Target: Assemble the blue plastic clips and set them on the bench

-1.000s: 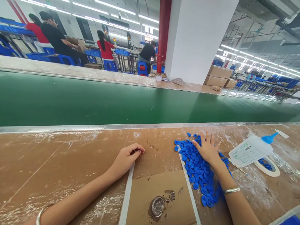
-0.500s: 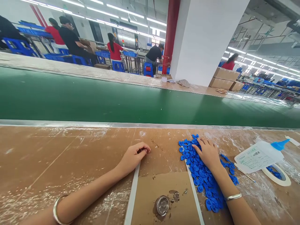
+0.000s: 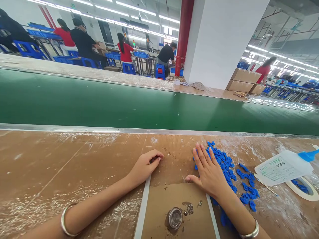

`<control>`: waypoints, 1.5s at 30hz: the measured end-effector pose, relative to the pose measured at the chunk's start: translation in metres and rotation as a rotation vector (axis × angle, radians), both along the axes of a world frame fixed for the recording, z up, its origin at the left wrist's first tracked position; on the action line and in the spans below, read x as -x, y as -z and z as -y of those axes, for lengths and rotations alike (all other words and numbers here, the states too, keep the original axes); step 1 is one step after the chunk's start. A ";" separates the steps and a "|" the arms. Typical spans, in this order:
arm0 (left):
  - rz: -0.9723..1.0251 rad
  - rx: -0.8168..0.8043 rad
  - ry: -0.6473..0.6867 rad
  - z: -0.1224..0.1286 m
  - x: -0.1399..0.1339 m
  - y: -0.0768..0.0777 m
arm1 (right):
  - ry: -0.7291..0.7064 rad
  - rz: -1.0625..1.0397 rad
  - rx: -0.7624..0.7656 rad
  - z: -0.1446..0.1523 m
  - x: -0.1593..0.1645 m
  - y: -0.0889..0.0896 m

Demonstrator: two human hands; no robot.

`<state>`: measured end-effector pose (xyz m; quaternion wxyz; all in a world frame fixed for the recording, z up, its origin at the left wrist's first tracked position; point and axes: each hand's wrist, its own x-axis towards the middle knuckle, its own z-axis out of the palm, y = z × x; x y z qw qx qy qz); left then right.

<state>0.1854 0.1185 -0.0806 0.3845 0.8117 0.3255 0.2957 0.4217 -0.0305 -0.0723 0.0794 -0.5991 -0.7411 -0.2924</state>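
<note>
My right hand [image 3: 208,171] lies over the left edge of a heap of small blue plastic pieces [image 3: 225,162], palm down with fingers stretched and thumb out to the side. Part of the heap is hidden under that hand and forearm. Left of it, my left hand [image 3: 147,164] rests on the table with its fingers curled and the thumb near the index fingertip; whatever it may hold is hidden. Between my forearms, a small round clear dish [image 3: 175,218] sits on a brown cardboard sheet [image 3: 159,202] edged with white tape, with wet-looking spots beside it.
A white glue bottle [image 3: 281,168] with a blue nozzle lies at the right, beside a thin stick [image 3: 266,185] and a tape roll [image 3: 312,196] with blue pieces inside its ring. A green conveyor belt [image 3: 119,103] crosses beyond the table. Several people sit at far benches.
My right hand has shifted left across the blue heap and its fingers have straightened. Some blue pieces now lie apart on the right. My left hand stays nearly in place.
</note>
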 end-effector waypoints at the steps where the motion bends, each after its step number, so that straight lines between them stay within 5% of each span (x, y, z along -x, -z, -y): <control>1: -0.005 -0.005 0.007 0.000 0.000 0.000 | -0.009 0.019 0.001 0.000 0.003 0.001; 9: 0.010 -0.068 0.058 0.001 0.002 0.005 | -0.088 0.075 0.015 0.001 0.021 0.009; 17: 0.090 -0.699 0.243 0.019 0.002 0.005 | -0.161 0.063 0.011 0.003 0.027 0.008; 21: 0.076 -0.806 0.264 0.020 0.002 0.007 | -0.217 0.014 0.037 0.002 0.030 0.007; 27: 0.199 -0.592 0.225 0.022 -0.001 0.007 | -0.310 -0.062 0.061 0.000 0.033 0.007; 36: 0.400 0.119 0.282 0.038 -0.007 -0.002 | -0.371 -0.091 0.044 0.002 0.035 0.009; 45: 0.431 0.319 0.304 0.033 -0.007 -0.001 | -0.411 -0.088 0.049 0.002 0.033 0.009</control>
